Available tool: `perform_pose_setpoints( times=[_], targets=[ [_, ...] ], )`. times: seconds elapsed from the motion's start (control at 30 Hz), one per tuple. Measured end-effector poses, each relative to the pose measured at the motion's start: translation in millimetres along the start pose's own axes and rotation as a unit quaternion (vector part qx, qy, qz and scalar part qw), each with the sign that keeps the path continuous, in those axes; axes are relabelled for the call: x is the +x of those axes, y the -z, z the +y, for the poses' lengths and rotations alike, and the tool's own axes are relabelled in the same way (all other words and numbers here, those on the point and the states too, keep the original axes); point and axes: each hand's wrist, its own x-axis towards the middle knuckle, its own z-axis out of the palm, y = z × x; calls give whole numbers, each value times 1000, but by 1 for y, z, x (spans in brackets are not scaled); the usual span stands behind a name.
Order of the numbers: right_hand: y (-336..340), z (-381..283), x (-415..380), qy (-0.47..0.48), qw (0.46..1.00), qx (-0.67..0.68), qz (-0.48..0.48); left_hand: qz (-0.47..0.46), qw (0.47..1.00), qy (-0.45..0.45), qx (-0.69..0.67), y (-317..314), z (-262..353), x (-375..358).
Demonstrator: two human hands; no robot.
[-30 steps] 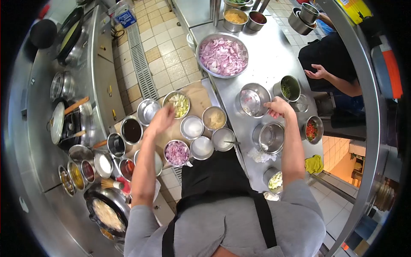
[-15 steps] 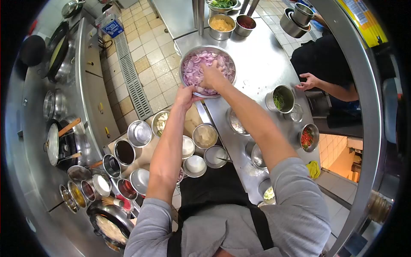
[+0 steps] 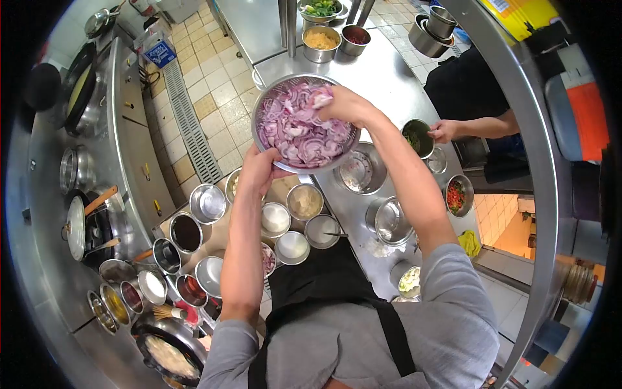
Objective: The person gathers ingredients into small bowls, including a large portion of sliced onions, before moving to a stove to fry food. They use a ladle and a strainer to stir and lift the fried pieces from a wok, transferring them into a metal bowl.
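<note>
A perforated metal colander [image 3: 260, 135], full of sliced red onions [image 3: 295, 126], hangs tilted over the corner between the two worktops. My left hand [image 3: 260, 170] grips its near rim, thumb on the inner side. At the far right of the colander, my right hand [image 3: 346, 107] is closed around some onion slices, its fingertips partly hidden among them. Just below and right of the colander, a metal pot [image 3: 363, 170] stands on the steel counter.
Bowls of white powder [image 3: 275, 218] and a dark liquid [image 3: 186, 232] crowd the near board. At right, a co-worker's hand [image 3: 444, 130] holds a pot of green vegetables [image 3: 414, 139]. A bowl of chopped red peppers [image 3: 457, 196] sits nearby. A tiled floor [image 3: 217, 91] separates the counters.
The colander has come up closer to me and tilted. My right hand has moved from the middle of the onions to the right side. The co-worker's hand has taken hold of the green vegetable pot.
</note>
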Motion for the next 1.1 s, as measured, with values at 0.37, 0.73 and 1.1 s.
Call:
perform_pose_setpoints(
  times=[0.37, 0.73, 1.1],
  targets=[
    [43, 34, -130, -91, 980, 177, 10, -20, 1000, 9, 2, -10, -14, -7],
    [-50, 154, -100, -149, 928, -342, 18, 48, 999, -18, -2, -1, -21, -6],
    [-17, 11, -32, 115, 943, -300, 81, 0, 999, -7, 33, -37, -12, -23]
  ],
)
